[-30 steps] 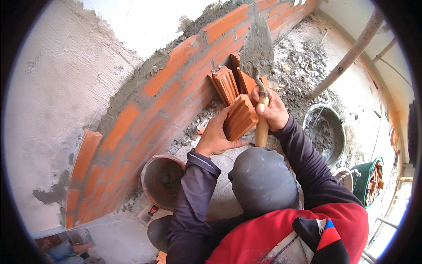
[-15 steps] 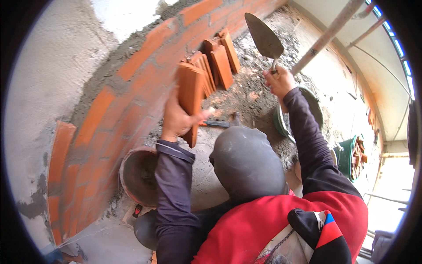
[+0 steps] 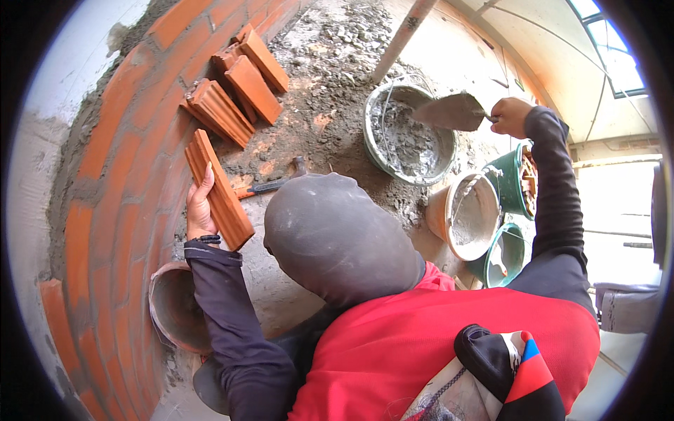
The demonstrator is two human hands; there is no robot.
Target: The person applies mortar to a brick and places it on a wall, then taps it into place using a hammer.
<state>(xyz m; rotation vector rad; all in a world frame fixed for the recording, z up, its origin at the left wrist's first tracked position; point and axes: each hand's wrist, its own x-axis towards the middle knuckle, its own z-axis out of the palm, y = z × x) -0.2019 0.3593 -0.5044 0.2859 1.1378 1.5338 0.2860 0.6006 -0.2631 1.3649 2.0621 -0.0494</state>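
Observation:
My left hand (image 3: 199, 212) grips a grooved orange brick (image 3: 223, 195) from the side, thumb along its upper face, beside the brick wall (image 3: 116, 182). The brick is tilted and clear of the wall. On the right, my right hand (image 3: 511, 117) is closed round the handle of a pointed trowel (image 3: 451, 112). Its blade reaches left over the rim of a bucket (image 3: 372, 144) of wet grey mortar (image 3: 414, 137). Whether the blade touches the mortar cannot be told. More loose bricks (image 3: 257, 90) lean together near the wall's foot.
A hammer (image 3: 261, 188) lies on the mortar-strewn ground. At the right stand an orange bucket (image 3: 438, 212), a green bucket (image 3: 510, 175) with brick pieces and another green one (image 3: 516, 259). A round tub (image 3: 160, 309) sits by the wall. A pole (image 3: 404, 38) rises beyond the mortar bucket.
The trowel has swung from pointing up and away to pointing left over the mortar bucket. My right hand is farther right. The brick in my left hand has turned and tilted. The view has shifted.

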